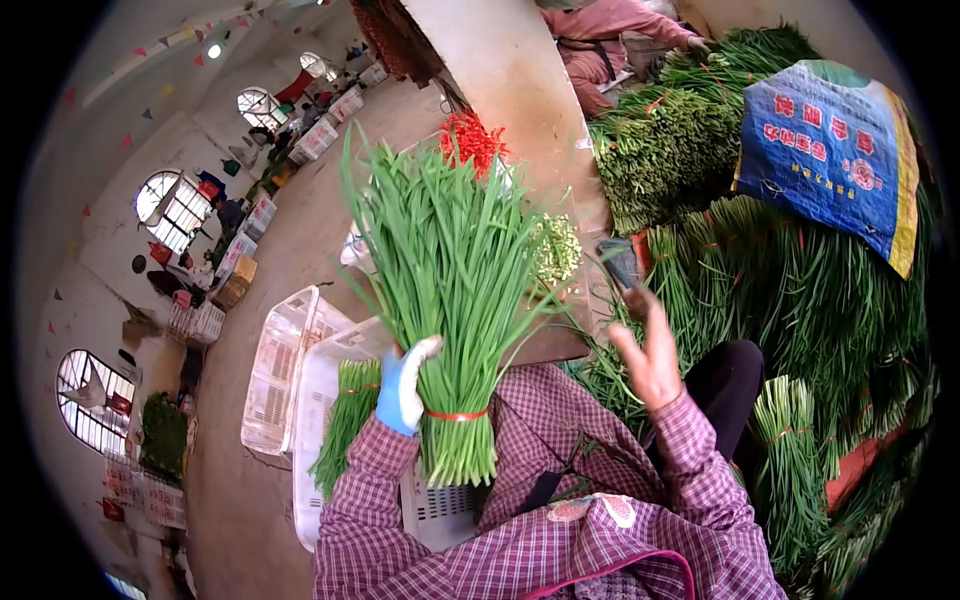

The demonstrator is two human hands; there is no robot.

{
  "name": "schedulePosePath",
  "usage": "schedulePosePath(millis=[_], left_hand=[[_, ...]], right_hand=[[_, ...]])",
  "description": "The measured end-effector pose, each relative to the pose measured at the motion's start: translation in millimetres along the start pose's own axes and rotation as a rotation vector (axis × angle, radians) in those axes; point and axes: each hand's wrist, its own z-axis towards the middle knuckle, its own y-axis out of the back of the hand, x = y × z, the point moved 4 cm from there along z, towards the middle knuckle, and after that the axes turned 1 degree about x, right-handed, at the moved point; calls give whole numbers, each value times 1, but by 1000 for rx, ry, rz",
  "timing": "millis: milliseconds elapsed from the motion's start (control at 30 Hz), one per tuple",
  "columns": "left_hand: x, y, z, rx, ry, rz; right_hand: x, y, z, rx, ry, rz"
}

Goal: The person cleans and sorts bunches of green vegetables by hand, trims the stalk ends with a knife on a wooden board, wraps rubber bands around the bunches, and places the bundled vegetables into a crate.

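Note:
My left hand [402, 388], in a white and blue glove, is wrapped round a big bundle of green chives [450, 260]. A red band [457, 415] circles the bundle near its pale cut ends, and the leaves fan out away from me. My right hand [652, 362] is bare and raised over my right knee, fingers stretched and thumb apart, holding nothing. Just beyond its fingertips is a dark grey object [618, 262] whose kind I cannot make out. Below my left wrist, another chive bundle [350, 410] lies in a white plastic crate [308, 470].
Piled chives [790, 290] fill the right side, partly under a blue printed sack [825, 150]. Red bands [470, 142] lie heaped beyond the bundle, near pale trimmings [556, 248]. A second crate [272, 375] stands left. Another person's pink sleeve [625, 18] shows at the top.

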Motion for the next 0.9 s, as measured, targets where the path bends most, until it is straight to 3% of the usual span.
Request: schedulePosePath(millis=[67, 133, 167, 200, 233, 267, 333, 400, 500, 600, 700, 833, 900], left_hand=[[-43, -53, 6, 118, -42, -2], [-64, -93, 7, 285, -156, 216], [-67, -112, 0, 376, -98, 195], [-66, -116, -7, 424, -96, 366], [-73, -120, -13, 506, -131, 400], [-79, -120, -14, 585, -176, 426], [-75, -102, -6, 652, -31, 362], [-47, -68, 10, 784, 208, 389], [7, -66, 8, 900, 296, 269], [83, -64, 27, 779, 259, -211], [64, -103, 41, 566, 240, -549], [52, -117, 37, 312, 131, -541], [53, -120, 32, 327, 243, -620]], right_hand=[[4, -55, -23, 302, -32, 80], [7, -95, -22, 403, 36, 290], [12, -94, -17, 365, -86, 430], [15, -87, -10, 311, -213, 570], [5, -75, -8, 378, -375, 702], [-17, -68, -8, 310, -376, 697], [-26, -48, -20, 363, -544, 852], [-40, -40, -30, 372, -565, 976], [-47, -45, -38, 439, -665, 1152], [-41, -61, -39, 568, -633, 1214], [-57, -84, -46, 622, -601, 1203], [-36, -78, -36, 621, -513, 979], [-22, -69, -35, 503, -443, 793]])
